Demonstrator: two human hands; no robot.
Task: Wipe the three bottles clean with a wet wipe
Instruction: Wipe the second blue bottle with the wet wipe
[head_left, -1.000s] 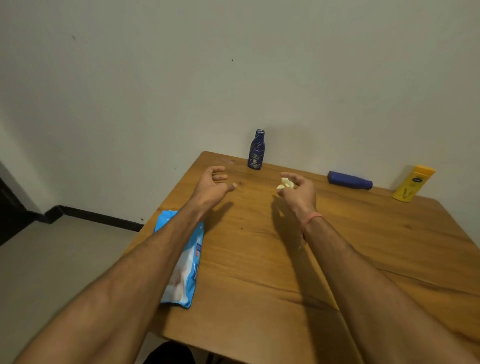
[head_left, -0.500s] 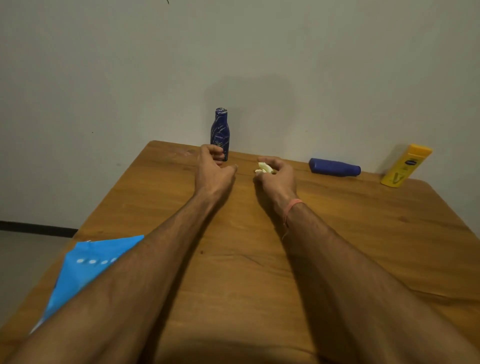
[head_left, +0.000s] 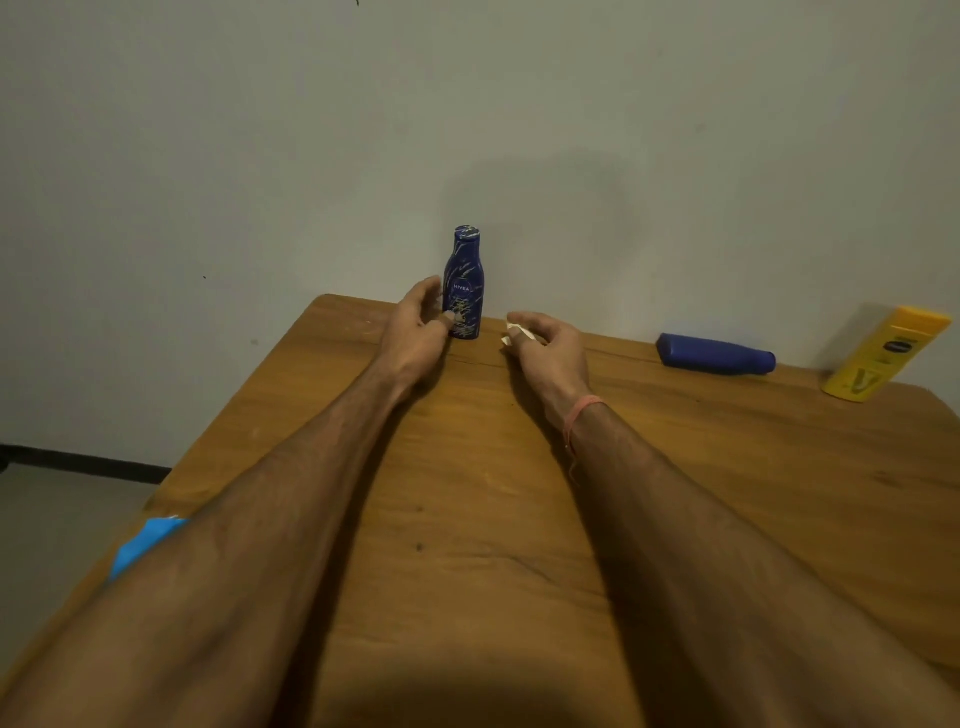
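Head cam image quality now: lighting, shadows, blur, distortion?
Head view: dim, warm light; a broad soft shadow on the wall behind the Nivea bottle, a dark one at the table's near edge; wide-angle bend tilts the yellow bottle; left hand fairly sharp, no glare.

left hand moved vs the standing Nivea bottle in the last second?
Yes. The left hand closed in on the upright Nivea bottle and its thumb now touches it.

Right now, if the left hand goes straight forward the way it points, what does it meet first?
Most likely the upright dark blue bottle: the left hand already reaches its lower part, thumb at the label. Actual contact is unclear.
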